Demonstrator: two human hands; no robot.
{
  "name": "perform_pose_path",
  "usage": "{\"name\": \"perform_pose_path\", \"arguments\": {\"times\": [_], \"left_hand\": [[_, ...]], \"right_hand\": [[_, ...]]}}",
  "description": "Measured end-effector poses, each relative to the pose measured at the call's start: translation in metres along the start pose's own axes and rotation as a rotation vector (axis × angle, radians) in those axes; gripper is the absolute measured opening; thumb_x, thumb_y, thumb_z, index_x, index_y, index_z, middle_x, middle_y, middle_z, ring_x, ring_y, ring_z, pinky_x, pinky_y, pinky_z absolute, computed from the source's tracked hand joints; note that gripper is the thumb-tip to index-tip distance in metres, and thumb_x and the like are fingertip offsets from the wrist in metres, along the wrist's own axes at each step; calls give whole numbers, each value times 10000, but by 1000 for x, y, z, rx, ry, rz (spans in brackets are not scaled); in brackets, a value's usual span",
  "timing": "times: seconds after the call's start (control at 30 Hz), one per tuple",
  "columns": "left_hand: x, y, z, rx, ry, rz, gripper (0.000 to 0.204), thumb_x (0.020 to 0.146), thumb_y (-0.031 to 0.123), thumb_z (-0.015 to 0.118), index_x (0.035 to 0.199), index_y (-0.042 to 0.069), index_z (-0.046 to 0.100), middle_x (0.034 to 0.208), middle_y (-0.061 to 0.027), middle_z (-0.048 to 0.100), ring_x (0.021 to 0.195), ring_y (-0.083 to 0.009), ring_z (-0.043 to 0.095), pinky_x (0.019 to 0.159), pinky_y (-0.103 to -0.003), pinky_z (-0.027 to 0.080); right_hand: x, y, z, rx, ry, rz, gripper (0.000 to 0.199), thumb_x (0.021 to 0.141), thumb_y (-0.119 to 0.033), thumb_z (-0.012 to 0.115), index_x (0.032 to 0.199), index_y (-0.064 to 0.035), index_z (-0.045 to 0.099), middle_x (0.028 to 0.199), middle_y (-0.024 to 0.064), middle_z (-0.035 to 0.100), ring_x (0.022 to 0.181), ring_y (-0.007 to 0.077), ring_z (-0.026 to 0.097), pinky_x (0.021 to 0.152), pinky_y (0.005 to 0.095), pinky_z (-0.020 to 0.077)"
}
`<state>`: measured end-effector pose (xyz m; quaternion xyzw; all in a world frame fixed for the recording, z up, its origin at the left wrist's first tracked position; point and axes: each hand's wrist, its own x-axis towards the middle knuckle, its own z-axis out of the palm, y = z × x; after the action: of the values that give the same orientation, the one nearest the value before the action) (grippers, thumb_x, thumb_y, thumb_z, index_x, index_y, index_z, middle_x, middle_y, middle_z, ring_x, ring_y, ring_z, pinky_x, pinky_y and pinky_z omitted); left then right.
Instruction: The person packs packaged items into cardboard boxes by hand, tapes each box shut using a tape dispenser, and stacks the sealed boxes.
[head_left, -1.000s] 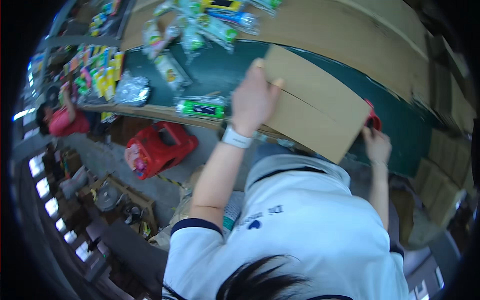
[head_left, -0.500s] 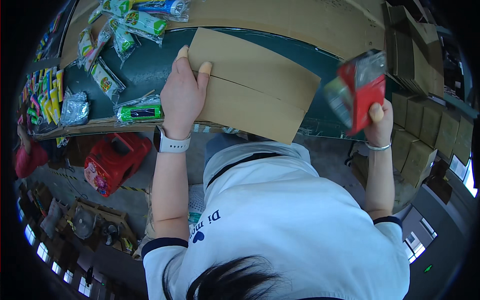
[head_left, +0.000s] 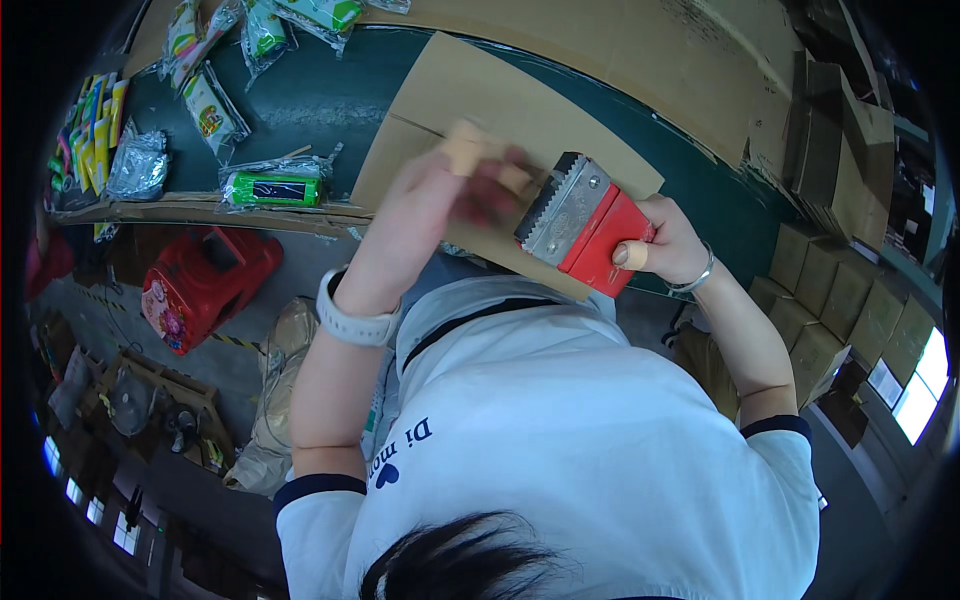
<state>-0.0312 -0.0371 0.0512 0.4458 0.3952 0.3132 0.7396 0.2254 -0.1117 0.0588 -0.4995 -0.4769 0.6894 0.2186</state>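
1. Fingers [head_left: 630, 256], right hand [head_left: 678, 240]: wrapped round a red tape dispenser with a toothed metal plate [head_left: 606, 235]; thumb on the near side, in a beige tip cover.
2. Left hand [head_left: 425, 205]: raised over the carton, just beside the dispenser, smeared by motion; from where I stand I cannot tell whether its fingers grip anything.
3. Work surface: dark green tabletop [head_left: 335, 105], near edge faced with brown board; wide tan cardboard sheet [head_left: 640, 55] along its far side.
4. On the tabletop, left: green-and-white packs in clear film [head_left: 210, 110]; one bright green pack with a black panel [head_left: 272, 189], near the front edge; crumpled silvery plastic [head_left: 138, 165]; a row of yellow tubes [head_left: 100, 135] beside it.
5. Floor, left: red plastic stool [head_left: 215, 280]; pale beige sack [head_left: 287, 385], lying close to the person.
6. Room, right: flattened brown cardboard [head_left: 825, 150], standing in a stack; closed brown boxes [head_left: 825, 290], piled below; bright window [head_left: 922, 385] beyond.
7. Dispenser, appearance: glossy red body, grey plate with a screw head, black strip along the top; held tilted above the carton's right part.
8. Plain tan cardboard carton [head_left: 590, 145]: lies slantwise at the table's front edge, under both hands; dark seam visible on its left part.
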Motion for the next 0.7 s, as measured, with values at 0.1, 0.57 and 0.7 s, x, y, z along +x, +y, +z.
{"name": "perform_pose_path", "arguments": {"times": [0.1,0.57,0.7], "left_hand": [[8,2,8,-189,-228,-303,309,942,271,409,1081,21,524,975,-47,581,849,-121,562,732,-281,459],[-6,3,16,-452,-167,-427,391,909,329,482,1146,20,512,1003,-62,584,917,-136,558,815,-275,434],[-12,5,24,-365,-295,-424,379,933,316,423,1151,13,490,1072,-50,552,965,-124,525,852,-283,422]], "right_hand": [[4,-1,-3,-23,-12,9,414,749,-330,697,976,9,626,837,81,659,774,132,614,722,260,480],[4,-3,-10,-59,-116,-22,395,733,-327,711,931,7,636,826,85,659,768,149,617,729,270,477],[1,1,-13,-81,-114,-108,331,695,-271,732,864,3,649,790,100,661,770,206,623,812,325,453]]}}
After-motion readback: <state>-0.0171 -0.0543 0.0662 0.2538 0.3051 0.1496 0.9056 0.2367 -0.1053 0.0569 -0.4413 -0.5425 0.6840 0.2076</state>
